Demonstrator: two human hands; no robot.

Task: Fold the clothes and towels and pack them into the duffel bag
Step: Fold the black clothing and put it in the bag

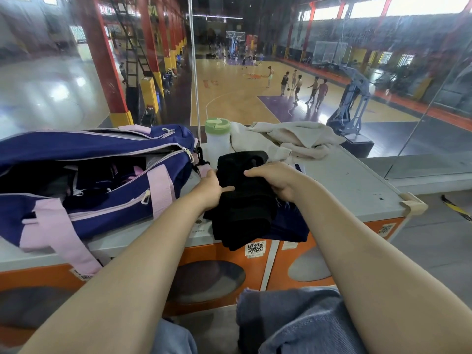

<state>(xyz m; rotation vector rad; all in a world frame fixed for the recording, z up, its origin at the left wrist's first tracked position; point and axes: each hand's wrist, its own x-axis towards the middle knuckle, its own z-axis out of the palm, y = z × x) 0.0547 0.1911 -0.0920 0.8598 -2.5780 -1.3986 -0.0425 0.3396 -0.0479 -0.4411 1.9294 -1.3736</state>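
A folded black garment [242, 200] lies on the grey counter [357, 185], on top of a dark blue garment [291, 226]. My left hand [212, 187] grips its left edge, thumb on top. My right hand [273, 178] presses on its right side, fingers curled over the cloth. To the left stands the navy and pink duffel bag [102, 185], unzipped, with dark clothes inside. A crumpled cream towel or garment [288, 139] lies behind the black one.
A clear bottle with a green lid [217, 139] stands between the bag and the cream cloth. A glass pane rises behind the counter, with a basketball court and people below. The counter's front is orange with QR stickers. My knees are under the counter edge.
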